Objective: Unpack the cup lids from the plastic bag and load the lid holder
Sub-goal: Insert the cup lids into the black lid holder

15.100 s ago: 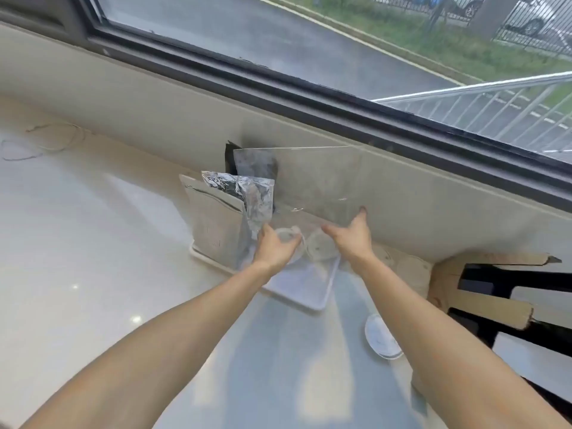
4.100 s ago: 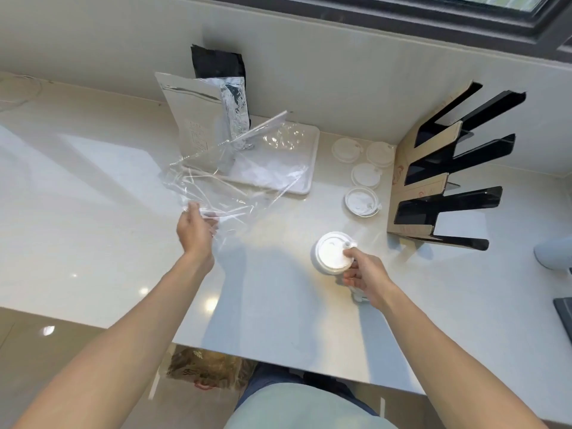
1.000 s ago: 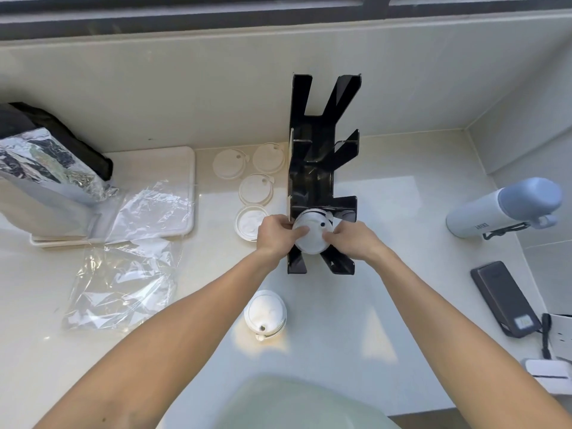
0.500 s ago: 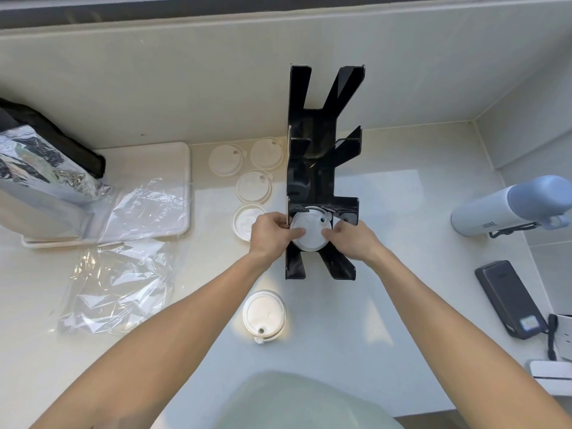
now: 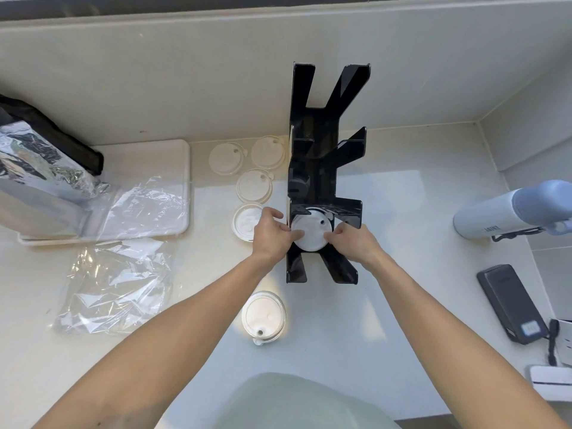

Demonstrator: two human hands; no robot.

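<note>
A black lid holder [image 5: 322,168] stands in the middle of the counter, seen from above. In its nearest slot sits a white cup lid [image 5: 312,232], gripped on its left edge by my left hand [image 5: 270,233] and on its right edge by my right hand [image 5: 353,243]. Several loose white lids lie left of the holder, among them one [image 5: 244,224] partly under my left hand and one [image 5: 254,185] just behind it. Another lid [image 5: 263,315] lies near me between my forearms. The clear plastic bag [image 5: 114,283] lies flat at the left.
A white tray [image 5: 173,150] at the back left carries foil pouches [image 5: 37,171] and clear film. At the right lie a pale blue bottle [image 5: 510,210], a dark power bank [image 5: 513,308] with a cable, and a white device [image 5: 551,379]. A wall runs along the back.
Both hands have pressed the lid a little further down into the holder's nearest slot. The other lids and the bag lie as before.
</note>
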